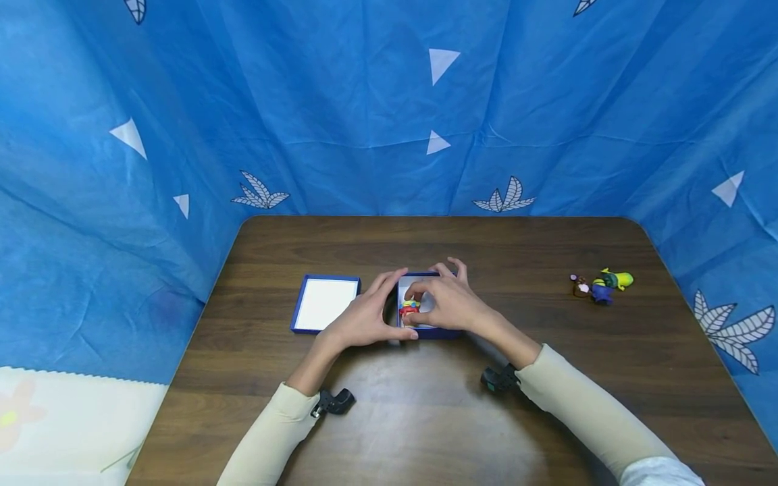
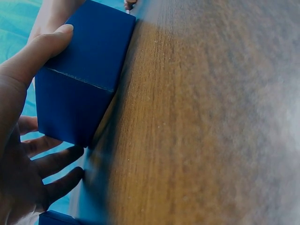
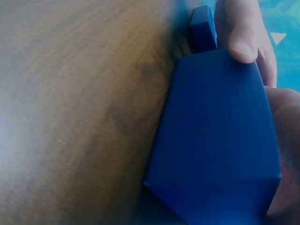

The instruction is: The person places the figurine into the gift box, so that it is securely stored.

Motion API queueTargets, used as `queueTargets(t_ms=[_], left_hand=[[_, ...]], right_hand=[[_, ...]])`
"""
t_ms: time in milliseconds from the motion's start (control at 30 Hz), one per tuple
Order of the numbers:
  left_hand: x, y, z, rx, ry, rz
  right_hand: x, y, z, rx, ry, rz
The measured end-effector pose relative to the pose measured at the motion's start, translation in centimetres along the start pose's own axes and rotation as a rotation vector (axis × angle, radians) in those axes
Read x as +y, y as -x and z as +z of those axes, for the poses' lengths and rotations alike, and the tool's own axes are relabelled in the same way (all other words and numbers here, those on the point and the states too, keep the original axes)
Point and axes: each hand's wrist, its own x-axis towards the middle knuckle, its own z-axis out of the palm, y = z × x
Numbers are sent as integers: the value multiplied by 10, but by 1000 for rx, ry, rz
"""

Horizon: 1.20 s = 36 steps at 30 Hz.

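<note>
A blue open box (image 1: 440,333) with a white inside stands at the middle of the table. My left hand (image 1: 365,317) holds its left end, the thumb against the front wall and the fingers toward the back, as the left wrist view of the box (image 2: 77,108) also shows. Inside the box is a small toy figure (image 1: 410,309) in red, yellow and blue. My right hand (image 1: 452,302) reaches in from above, thumb and index finger curled about the figure. In the right wrist view the box wall (image 3: 215,126) hides the figure and those fingertips.
Left of the box lies a blue-rimmed lid (image 1: 327,305), white side up. Several small toy figures (image 1: 602,287) lie grouped at the right side of the wooden table (image 1: 389,418). A blue patterned curtain (image 1: 365,101) hangs behind the table.
</note>
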Motion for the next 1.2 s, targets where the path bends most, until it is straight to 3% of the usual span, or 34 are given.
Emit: queueTargets(t_ms=[600,900,1200], left_hand=[[-1,-1,0,-10,-5,15],[-1,-1,1,-16,-16,8],[-1,-1,1,-9,-8,0]], right_hand=[[5,4,-5,-1,-49,-21],[17,11,-11,84,-151,-38],[38,32,-25,197,-252,-54]])
